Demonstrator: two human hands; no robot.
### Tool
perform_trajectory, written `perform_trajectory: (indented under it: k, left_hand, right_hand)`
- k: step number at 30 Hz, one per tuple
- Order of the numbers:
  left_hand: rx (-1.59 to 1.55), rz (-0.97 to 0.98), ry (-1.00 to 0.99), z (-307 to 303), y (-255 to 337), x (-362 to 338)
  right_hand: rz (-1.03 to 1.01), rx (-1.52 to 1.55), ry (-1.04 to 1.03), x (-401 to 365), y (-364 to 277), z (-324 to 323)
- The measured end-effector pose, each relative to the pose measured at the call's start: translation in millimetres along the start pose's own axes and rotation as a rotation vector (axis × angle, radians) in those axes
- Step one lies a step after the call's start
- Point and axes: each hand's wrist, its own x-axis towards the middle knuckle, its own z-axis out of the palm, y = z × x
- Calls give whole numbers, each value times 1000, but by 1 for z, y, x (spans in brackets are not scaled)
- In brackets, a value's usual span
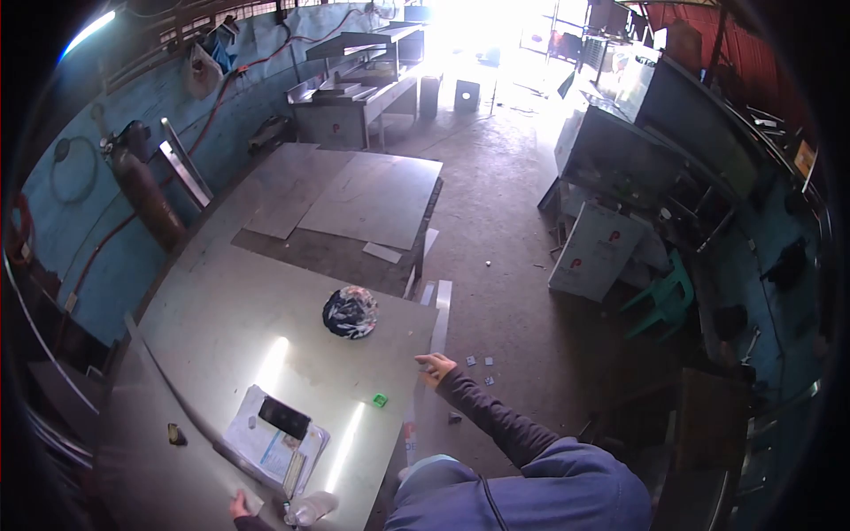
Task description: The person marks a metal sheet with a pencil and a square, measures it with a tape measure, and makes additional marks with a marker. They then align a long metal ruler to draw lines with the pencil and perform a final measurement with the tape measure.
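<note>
My right hand (435, 368) is held out past the right edge of the metal-topped table (212, 301), its index finger stretched toward the left; whether it holds anything is too small to tell. At the bottom, my left hand (239, 505) touches the lower edge of a curved metal sheet (168, 442), and its fingers are only partly visible. Beside that hand lies a clear plastic bottle (312, 509). Papers (252, 442) with a black phone (284, 416) on them rest on the table. A green object (380, 400) and a patterned round cloth item (351, 312) lie farther right.
Flat metal sheets (372, 195) cover the table's far part. A gas cylinder (146, 190) leans by the left wall. On the right stand a green plastic chair (666, 296) and a wrapped panel (595, 252). Small pieces (488, 361) lie on the floor.
</note>
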Motion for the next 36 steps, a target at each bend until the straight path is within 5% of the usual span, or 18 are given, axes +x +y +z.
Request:
perform_trajectory:
  k: [1,4,6,9,14,15,17,19,24,27,29,31,33,35,36]
  left_hand:
    - [-146,117,-8,-11,8,-6]
    - [-487,-66,15,-50,56,-47]
    - [-812,-113,-961,-106,56,-43]
    - [-444,-299,184,-24,172,-198]
    - [-448,-363,29,-87,97,-252]
    - [-469,-386,110,-91,63,-265]
    - [-514,10,199,-91,36,-306]
    - [-262,-100,178,-100,46,-362]
    - [-264,-63,308,-98,21,-419]
    - [271,-74,307,-69,-12,-464]
    - [649,-37,238,-62,-54,-481]
    - [592,-35,312,-61,-80,-489]
    - [313,-127,617,-62,-93,-493]
    - [295,-202,655,-60,-80,-491]
    - [377,-57,769,-59,-90,-485]
  right_hand:
    - [-31,26,-25,6,-7,-1]
    - [-96,25,-25,19,-34,2]
    - [-131,48,-44,24,-51,10]
    - [-191,78,-63,23,-75,25]
    - [-179,114,-201,9,-110,48]
    - [-164,124,-247,3,-113,59]
    - [-181,71,-292,-4,-125,71]
    - [-339,149,-286,-12,-136,82]
    - [-126,293,-569,-27,-189,124]
    - [-176,286,-631,-55,-232,129]
    - [-276,328,-678,-74,-264,142]
    - [-359,338,-731,-95,-298,156]
    - [-431,339,-784,-114,-331,165]
    - [-752,212,-843,-122,-362,178]
    - [-828,186,-889,-121,-369,188]
